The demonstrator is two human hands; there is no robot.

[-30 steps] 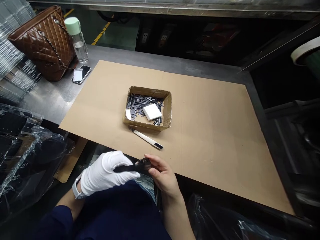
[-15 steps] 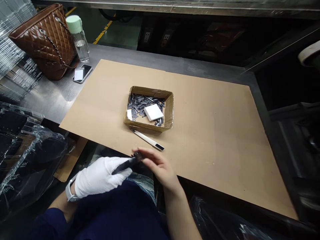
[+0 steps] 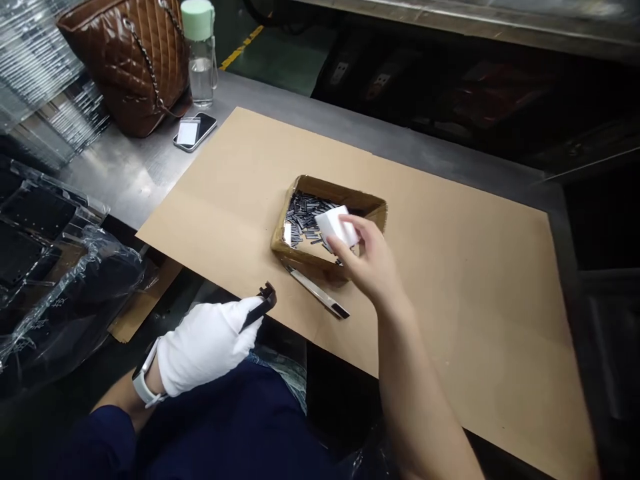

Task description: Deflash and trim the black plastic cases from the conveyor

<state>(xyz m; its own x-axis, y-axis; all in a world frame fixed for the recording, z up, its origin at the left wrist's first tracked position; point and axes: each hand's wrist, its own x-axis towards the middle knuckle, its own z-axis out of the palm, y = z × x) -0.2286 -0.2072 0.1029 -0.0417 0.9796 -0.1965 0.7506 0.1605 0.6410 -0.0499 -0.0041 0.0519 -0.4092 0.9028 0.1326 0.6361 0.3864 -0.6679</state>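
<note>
White block [image 3: 334,224] in the right hand [image 3: 371,261]

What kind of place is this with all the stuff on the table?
Probably a factory or workshop: there's a box full of little dark parts, a metal workbench, and a white work glove.

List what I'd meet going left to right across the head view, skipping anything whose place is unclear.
Brown quilted leather bag → clear bottle with mint-green lid → curved black part, held in the white-gloved left hand → open brown cardboard box.
</note>
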